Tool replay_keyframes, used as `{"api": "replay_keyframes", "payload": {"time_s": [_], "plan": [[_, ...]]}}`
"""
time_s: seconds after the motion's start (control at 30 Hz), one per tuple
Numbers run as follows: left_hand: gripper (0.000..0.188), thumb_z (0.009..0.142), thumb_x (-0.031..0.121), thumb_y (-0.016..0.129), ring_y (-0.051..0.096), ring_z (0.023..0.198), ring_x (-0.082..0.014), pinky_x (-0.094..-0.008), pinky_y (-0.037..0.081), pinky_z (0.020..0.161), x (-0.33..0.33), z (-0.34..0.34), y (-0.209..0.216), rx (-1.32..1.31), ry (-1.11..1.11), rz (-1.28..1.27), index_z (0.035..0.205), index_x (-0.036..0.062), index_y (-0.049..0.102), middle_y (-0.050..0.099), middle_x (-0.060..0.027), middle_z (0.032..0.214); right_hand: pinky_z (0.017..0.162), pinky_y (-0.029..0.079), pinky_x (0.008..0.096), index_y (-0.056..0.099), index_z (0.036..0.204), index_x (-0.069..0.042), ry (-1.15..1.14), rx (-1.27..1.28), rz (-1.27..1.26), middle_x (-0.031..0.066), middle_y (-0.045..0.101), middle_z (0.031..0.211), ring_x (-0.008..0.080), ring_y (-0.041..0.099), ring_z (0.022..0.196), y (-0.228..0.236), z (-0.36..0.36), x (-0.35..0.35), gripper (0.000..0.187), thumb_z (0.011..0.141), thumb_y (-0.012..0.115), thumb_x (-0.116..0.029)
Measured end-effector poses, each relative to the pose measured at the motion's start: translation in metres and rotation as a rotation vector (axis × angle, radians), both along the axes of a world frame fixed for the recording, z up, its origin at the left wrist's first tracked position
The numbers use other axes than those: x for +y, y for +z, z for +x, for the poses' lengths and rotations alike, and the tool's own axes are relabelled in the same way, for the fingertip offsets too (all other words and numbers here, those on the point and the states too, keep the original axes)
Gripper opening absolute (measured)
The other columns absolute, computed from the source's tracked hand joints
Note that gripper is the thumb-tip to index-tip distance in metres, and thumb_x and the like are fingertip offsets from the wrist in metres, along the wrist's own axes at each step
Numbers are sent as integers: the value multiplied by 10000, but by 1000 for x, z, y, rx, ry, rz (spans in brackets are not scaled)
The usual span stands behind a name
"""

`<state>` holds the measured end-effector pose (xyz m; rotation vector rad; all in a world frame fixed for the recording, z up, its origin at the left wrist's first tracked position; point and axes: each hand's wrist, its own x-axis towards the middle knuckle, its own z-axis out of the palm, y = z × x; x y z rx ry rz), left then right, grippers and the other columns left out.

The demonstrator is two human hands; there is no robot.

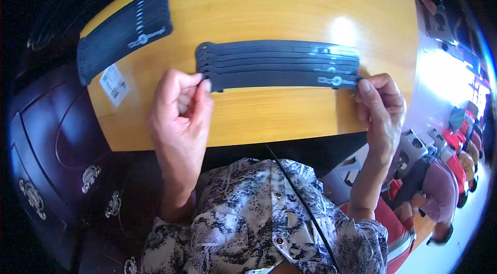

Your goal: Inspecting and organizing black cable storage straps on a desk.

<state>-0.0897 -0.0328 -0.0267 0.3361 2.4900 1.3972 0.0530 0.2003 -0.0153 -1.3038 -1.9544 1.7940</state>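
Several flat black straps (279, 52), each with a rounded, holed left end, lie overlapped like steps across the middle of the wooden table (248, 119). My left hand (181, 106) pinches the left end of the nearest black strap (274, 80) between thumb and forefinger. At its other end, beside a pale printed mark, my right hand (382, 106) grips the same strap with thumb and fingers. The strap is stretched straight along the front of the row. Its exact contact with the straps beneath is hard to make out.
A second fanned stack of black straps (124, 33) rests at the table's far left. Near it is a white printed label (113, 85). Dark cabinets with ornate handles (91, 176) stand at left. Seated people (440, 186) and grey stools (411, 147) are at right.
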Motion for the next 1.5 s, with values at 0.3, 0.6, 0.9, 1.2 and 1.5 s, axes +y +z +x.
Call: {"api": "replay_keyframes", "payload": {"time_s": [0.3,0.6,0.9,1.2,1.5], "plan": [[116,849,-37,647,375,563,-6,-180,329,515,0,0,-2,10,-12,-15,866,15,545,476,46,660,425,318,162,617,814,-50,-8,19,-47,-30,584,633,9,459,473,1,-7,-5,166,874,697,-182],[122,848,-41,641,349,558,-5,-183,304,506,2,1,-2,-1,-3,-36,855,15,533,449,58,653,400,303,166,615,805,-49,-1,-16,16,-32,573,608,6,444,448,0,-8,-4,155,867,704,-161],[121,851,-39,638,357,562,-2,-177,310,512,0,-1,3,-2,-20,-45,855,12,529,451,54,654,387,298,166,620,807,-32,16,0,54,-29,575,600,2,448,441,-1,-9,-5,149,861,707,-140],[120,863,-40,629,364,586,2,-164,311,531,-4,-6,0,-94,-29,17,870,13,521,439,63,684,395,304,166,602,777,-28,-2,-47,103,-35,565,599,-3,437,447,-1,-14,-9,170,853,714,-130],[131,875,-24,622,392,576,5,-159,323,520,-1,-15,8,-190,-67,-13,858,25,502,465,53,675,368,289,193,517,1000,-64,101,-85,54,-7,533,560,24,429,415,8,-18,5,246,854,706,-124]]}}
